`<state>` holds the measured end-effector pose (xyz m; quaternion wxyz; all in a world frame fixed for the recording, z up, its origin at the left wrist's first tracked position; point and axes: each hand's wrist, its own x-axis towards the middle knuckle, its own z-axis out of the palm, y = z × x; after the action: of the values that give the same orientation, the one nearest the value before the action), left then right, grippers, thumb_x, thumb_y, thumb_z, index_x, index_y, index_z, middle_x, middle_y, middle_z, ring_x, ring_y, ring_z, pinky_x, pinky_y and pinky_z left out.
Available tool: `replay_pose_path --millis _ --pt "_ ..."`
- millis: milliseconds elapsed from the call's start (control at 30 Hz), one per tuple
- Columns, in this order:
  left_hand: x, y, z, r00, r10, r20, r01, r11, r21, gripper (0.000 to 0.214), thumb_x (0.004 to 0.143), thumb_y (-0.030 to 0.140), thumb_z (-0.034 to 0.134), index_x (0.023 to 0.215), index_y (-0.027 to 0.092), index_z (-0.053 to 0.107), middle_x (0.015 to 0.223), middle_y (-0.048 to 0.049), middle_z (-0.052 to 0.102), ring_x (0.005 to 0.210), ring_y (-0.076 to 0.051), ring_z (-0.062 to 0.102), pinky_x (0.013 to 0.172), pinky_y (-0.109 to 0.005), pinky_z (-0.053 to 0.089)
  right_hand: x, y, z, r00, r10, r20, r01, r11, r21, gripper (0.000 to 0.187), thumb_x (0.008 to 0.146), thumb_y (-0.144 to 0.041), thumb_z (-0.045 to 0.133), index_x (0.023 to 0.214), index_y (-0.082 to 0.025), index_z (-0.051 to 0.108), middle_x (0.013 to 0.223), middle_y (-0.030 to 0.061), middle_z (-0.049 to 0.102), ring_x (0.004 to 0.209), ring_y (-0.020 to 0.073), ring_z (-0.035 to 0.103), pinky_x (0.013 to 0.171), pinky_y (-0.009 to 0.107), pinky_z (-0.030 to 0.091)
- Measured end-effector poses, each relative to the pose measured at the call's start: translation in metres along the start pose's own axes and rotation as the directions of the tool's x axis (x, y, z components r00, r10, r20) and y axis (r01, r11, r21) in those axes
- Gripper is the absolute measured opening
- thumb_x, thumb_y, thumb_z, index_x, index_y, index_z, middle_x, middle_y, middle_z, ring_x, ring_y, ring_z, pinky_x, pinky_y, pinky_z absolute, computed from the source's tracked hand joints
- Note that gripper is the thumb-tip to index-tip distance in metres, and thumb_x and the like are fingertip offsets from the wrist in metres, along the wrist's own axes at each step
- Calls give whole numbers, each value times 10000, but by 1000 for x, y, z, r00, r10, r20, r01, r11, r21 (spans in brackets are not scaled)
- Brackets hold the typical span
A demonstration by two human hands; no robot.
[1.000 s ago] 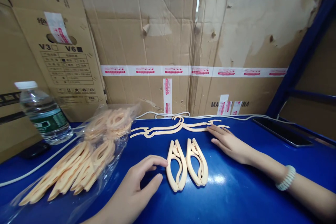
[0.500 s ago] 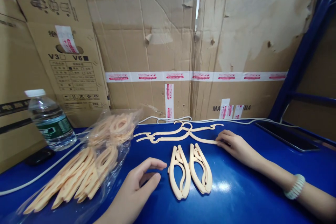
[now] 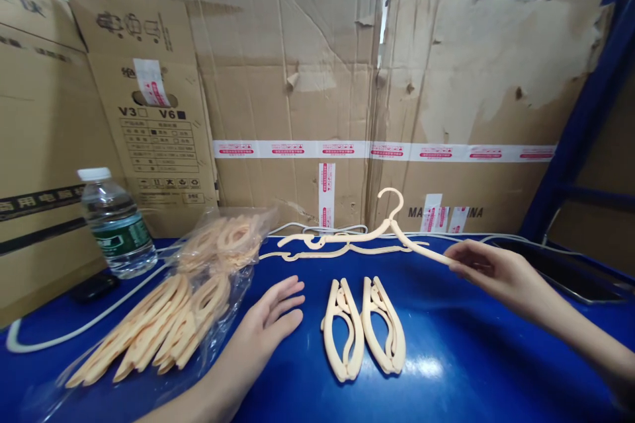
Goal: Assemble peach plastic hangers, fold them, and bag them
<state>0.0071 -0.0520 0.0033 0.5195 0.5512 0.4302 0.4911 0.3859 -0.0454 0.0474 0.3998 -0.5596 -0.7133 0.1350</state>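
Note:
My right hand (image 3: 491, 271) pinches the right tip of an unfolded peach plastic hanger (image 3: 377, 231) and holds it lifted above the blue table (image 3: 446, 357). A second unfolded hanger (image 3: 337, 252) lies flat just beneath it. Two folded hangers (image 3: 364, 327) lie side by side in front. My left hand (image 3: 268, 320) rests on the table to their left, fingers stretched out and holding nothing. A clear bag of folded hangers (image 3: 183, 291) lies further left.
A water bottle (image 3: 116, 225) stands at the far left by cardboard boxes (image 3: 297, 99) that wall the back. A white cable (image 3: 74, 330) runs along the table. A dark phone (image 3: 570, 271) lies at the right beside a blue rack post (image 3: 580, 119).
My right hand closed on the tip of the top unfolded hanger and raised it off the table. My left hand's fingers straightened out flat.

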Motion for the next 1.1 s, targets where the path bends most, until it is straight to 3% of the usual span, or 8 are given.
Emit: replay_pose_path --millis 100,200,400,600,700,900,1000,1100 --pt "1 -5 2 999 23 -23 -25 998 -64 777 789 440 697 1431 186 340 1449 -186 455 1243 -311 543 1056 -478 426 -2 -7 4 1000 -24 17 24 1000 -4 407 794 -579 615 930 -200 675 901 91 722 814 261 674 733 377 551" --pt "-1 -5 3 998 60 17 -60 998 -25 838 817 449 678 1484 235 218 1507 -187 366 1265 -321 519 1047 -493 429 -5 -18 9 995 -93 40 96 992 -87 348 820 -533 595 900 -207 686 866 86 718 768 256 666 662 370 542" --pt "-8 1 9 986 168 -13 -168 985 -29 697 816 415 683 1407 289 335 1521 -126 359 1340 -335 424 1043 -490 432 -11 -31 11 983 -163 87 175 973 -147 264 859 -440 552 888 -215 687 834 71 708 704 217 645 578 320 515" --pt "-11 16 14 985 43 -166 -72 982 -176 642 742 340 739 1305 269 438 1489 -101 402 1254 -338 524 1003 -459 479 -12 -25 6 983 -161 92 173 975 -143 254 871 -422 543 913 -205 669 859 67 704 766 227 653 652 340 535" --pt "-11 16 13 986 100 -135 -120 982 -148 698 755 326 731 1365 290 393 1510 -78 375 1267 -313 507 998 -427 486 -12 -25 6 978 -175 117 192 969 -156 239 876 -407 539 901 -204 663 855 65 700 765 224 650 641 334 525" --pt "-15 10 10 981 151 119 -166 977 131 592 790 316 687 1347 291 485 1371 -70 537 1194 -263 552 1011 -376 451 -18 -37 19 947 -205 248 240 964 -118 232 928 -369 496 935 -215 669 854 47 687 690 174 616 562 278 458" --pt "-16 14 9 982 135 135 -166 954 248 397 847 365 608 1234 278 599 1251 -51 618 987 -218 632 853 -318 515 -19 -39 27 922 -237 305 276 957 -93 202 932 -350 520 986 -225 669 871 41 678 699 164 605 587 274 462" --pt "-13 16 6 990 120 69 -136 942 308 394 857 390 578 1218 237 617 858 -17 703 749 -179 625 732 -286 511 -19 -37 31 876 -347 335 411 900 -145 183 934 -284 527 1055 -229 653 891 50 670 774 183 597 674 303 485"
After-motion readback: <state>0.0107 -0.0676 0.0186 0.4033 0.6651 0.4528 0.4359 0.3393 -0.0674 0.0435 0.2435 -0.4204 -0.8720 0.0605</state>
